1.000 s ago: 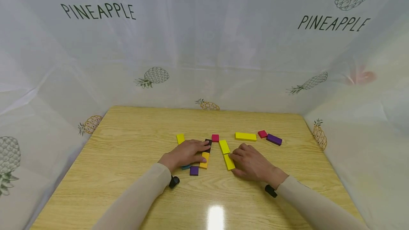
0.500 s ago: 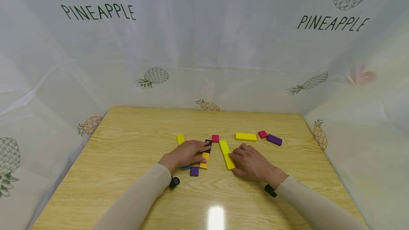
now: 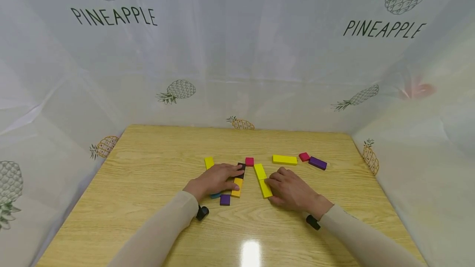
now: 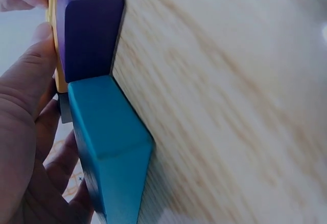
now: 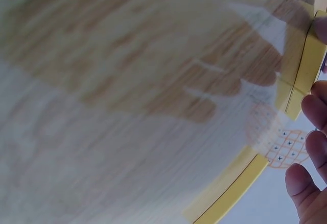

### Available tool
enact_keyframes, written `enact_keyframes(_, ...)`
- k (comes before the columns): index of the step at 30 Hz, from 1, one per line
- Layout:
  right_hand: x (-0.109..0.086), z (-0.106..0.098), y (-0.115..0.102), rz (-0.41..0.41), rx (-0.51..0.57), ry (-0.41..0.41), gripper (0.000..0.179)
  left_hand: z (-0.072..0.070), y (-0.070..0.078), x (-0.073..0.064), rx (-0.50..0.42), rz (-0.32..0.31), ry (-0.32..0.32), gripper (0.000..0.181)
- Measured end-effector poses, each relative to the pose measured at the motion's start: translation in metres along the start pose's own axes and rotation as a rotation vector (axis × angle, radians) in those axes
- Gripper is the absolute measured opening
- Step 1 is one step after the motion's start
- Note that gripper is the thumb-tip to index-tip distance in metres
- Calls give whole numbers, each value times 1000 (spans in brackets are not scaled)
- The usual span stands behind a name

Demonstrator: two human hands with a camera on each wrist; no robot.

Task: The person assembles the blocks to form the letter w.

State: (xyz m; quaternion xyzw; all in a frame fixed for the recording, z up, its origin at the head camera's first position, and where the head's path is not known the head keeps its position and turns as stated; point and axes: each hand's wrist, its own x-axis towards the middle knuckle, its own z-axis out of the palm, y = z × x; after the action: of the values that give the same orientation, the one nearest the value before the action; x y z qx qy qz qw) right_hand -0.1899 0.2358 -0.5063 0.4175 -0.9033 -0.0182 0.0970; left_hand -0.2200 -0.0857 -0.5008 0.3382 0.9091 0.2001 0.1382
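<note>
In the head view, my left hand (image 3: 217,178) lies over a group of blocks, fingertips on a black block (image 3: 241,168) and thumb on an orange block (image 3: 236,188). A purple block (image 4: 92,35) and a blue block (image 4: 115,116) stand beside that thumb in the left wrist view. My right hand (image 3: 295,188), fingers bent, holds the nearer yellow block (image 3: 265,189) between thumb and fingers. Its far end meets another yellow block (image 3: 260,171), the pair forming a slanted line. A pink block (image 3: 249,161) sits between the two rows, at their far end.
Further back right are a long yellow block (image 3: 284,159), a red block (image 3: 304,157) and a purple bar (image 3: 317,163). Another yellow block (image 3: 209,162) is partly hidden behind my left hand. A pineapple-print curtain (image 3: 237,52) rises behind the wooden table (image 3: 167,143).
</note>
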Motion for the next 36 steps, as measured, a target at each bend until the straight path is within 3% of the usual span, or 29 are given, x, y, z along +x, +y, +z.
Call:
enact_keyframes(24,-11,-3,1,-13,16,39,51,0,3,5,-68,-4,31,63)
enact_keyframes(30,-16,-9,3,14,7,42,52,-4,19,6,10,-27,112,57)
enact_keyframes(36,-27,-14,10,70,7,39,53,2,48,16,200,73,98,53)
